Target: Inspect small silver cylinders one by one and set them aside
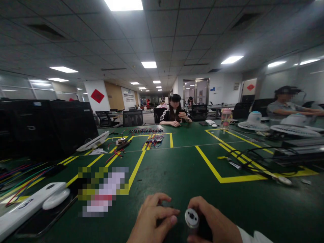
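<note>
At the bottom edge, my right hand [211, 221] is wrapped round a small silver cylinder [191, 218] with a dark hole in its round end, like a little motor. Its fingers are closed on it. My left hand [152, 221] sits just left of it, fingers curled and pinched, the thumb reaching toward the cylinder's end. What the left fingers hold, if anything, is hidden. Both hands hover just above the green table mat [177, 168] marked with yellow tape lines.
White devices [32, 204] and coloured wires [22, 179] lie at the left, beside black boxes [45, 126]. Coloured wire bundles [153, 140] sit mid-table. Black cables [253, 158] and white fan parts [254, 123] lie at the right. One person sits across the table, another at the far right.
</note>
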Action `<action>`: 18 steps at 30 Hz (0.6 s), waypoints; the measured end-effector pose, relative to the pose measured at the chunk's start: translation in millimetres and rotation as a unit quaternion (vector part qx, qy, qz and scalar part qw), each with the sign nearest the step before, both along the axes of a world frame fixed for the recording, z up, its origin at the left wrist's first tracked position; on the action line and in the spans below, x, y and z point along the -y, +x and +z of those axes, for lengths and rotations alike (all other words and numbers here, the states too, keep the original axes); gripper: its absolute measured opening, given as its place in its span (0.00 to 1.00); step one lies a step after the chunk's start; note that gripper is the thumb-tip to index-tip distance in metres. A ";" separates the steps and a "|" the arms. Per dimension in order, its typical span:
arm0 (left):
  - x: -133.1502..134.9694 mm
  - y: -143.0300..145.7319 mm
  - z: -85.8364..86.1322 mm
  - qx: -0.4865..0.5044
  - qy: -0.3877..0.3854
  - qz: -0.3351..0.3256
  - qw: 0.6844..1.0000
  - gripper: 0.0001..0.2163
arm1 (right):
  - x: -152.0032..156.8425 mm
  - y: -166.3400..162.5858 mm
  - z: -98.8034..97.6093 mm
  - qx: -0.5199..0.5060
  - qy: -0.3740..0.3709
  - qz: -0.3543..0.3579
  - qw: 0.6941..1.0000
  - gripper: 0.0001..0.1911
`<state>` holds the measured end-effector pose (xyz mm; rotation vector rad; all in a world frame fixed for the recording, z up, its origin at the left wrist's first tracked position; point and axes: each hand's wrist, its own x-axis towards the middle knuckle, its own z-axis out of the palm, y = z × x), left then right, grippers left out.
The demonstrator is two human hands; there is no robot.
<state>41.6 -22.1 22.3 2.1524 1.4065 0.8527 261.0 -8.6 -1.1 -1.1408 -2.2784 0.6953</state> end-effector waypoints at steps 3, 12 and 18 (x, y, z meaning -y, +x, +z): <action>0.2 4.0 -9.4 -0.083 0.020 0.004 0.996 0.12 | -1.9 -0.9 -6.8 0.006 0.004 0.000 1.000 0.23; 0.4 -8.3 -8.0 -0.010 -0.011 -0.056 0.998 0.17 | 1.5 1.6 -2.6 -0.041 -0.024 0.014 0.999 0.32; 11.3 -17.6 -0.3 0.079 -0.025 0.012 0.997 0.12 | 17.9 8.2 18.1 -0.067 -0.062 -0.041 0.995 0.25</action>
